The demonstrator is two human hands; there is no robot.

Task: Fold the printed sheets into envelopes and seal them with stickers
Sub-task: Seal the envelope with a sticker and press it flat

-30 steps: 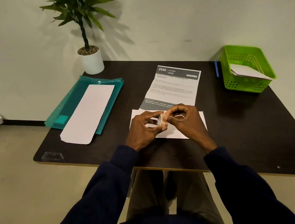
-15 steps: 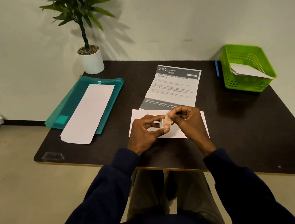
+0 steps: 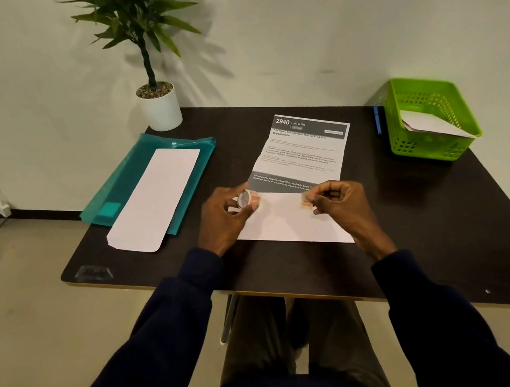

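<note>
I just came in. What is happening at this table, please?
A person sits at the dark table and works with both bare hands. The left hand holds a small sticker roll. The right hand pinches one loose sticker over the white envelope. The printed sheet lies mostly open behind the envelope, so the sealing seems not yet done. A green basket at the right holds white paper.

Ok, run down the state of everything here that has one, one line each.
left hand: grips the sticker roll
right hand: pinches a sticker, apart from the roll
printed sheet: unfolded, creased, print up
plain white sheet: flat under both hands
teal folder: closed, flat
long white paper: flat on the folder
green basket: upright, holds a folded white paper
</note>
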